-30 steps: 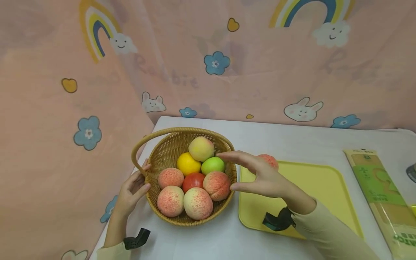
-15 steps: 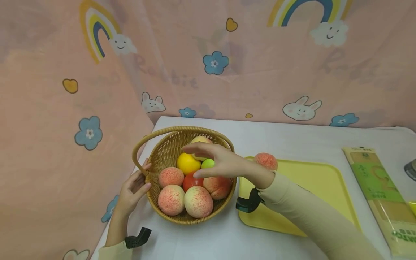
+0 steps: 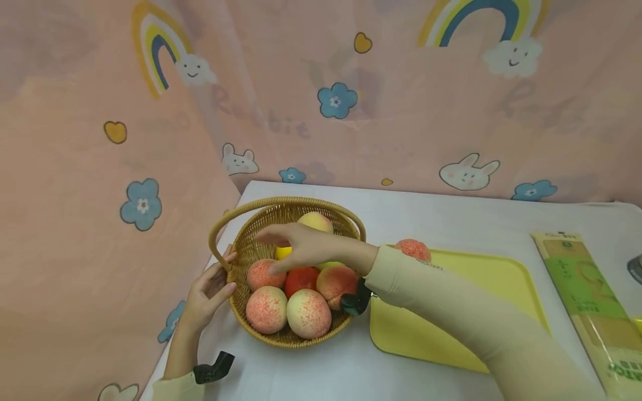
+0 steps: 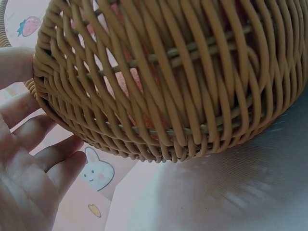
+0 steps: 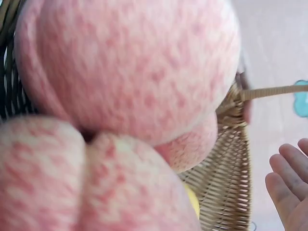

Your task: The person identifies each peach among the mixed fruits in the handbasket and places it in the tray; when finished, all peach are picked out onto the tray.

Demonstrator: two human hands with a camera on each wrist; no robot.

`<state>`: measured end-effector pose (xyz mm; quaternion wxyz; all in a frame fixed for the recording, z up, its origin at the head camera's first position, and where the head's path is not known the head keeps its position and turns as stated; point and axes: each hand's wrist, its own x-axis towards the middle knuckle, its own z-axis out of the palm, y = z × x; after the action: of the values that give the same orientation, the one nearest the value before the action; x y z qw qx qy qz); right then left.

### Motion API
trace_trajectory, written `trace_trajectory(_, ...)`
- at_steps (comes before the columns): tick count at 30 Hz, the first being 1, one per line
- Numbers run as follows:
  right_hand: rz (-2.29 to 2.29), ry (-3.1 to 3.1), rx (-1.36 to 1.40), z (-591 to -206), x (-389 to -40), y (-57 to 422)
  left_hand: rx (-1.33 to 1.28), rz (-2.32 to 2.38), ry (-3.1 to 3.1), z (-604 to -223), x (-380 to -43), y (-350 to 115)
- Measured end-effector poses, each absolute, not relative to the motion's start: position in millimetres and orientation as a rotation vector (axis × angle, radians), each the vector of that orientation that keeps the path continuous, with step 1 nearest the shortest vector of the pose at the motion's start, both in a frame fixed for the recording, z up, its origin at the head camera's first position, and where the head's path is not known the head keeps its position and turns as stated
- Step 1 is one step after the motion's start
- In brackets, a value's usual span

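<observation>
A wicker basket [image 3: 296, 341] with an arched handle [image 3: 281, 201] holds several peaches, among them two pale pink ones, the left peach [image 3: 267, 309] and the right peach [image 3: 309, 313]. A red round fruit [image 3: 301, 282] lies amid them, and a yellow fruit [image 3: 283, 253] is partly hidden by my right hand. My left hand [image 3: 202, 298] touches the basket's left side by the handle base; in the left wrist view its fingers [image 4: 50, 156] rest against the woven wall. Over the fruit hovers my right hand [image 3: 301, 245], fingers spread and holding nothing, apart from the basket in the right wrist view.
Right of the basket lies a yellow tray [image 3: 451, 328], with one peach [image 3: 413, 250] at its back left corner. Farther right is a long green and tan package [image 3: 584, 289]. A dark object [image 3: 636, 268] shows at the right edge. A patterned pink cloth [image 3: 391, 111] hangs behind the table.
My right hand has moved left from the basket's right rim to above the fruit on its left side. The left hand stays at the basket, and the fruit has not shifted.
</observation>
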<state>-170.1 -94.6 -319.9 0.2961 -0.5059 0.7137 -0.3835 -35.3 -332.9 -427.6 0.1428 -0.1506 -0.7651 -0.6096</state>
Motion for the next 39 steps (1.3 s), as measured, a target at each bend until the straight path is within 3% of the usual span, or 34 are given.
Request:
trace_trajectory(27,-0.471,1.671,-1.241,-335.4,-207.4,-149.2,-0.493,-1.712,-2.213,-426.9,-41.8,-329.5)
trace_trajectory(39,-0.358,1.647,-1.366,-348.4,-208.3,-162.4,-0.481,-1.722,-2.243,-424.6,-37.2,-333.9)
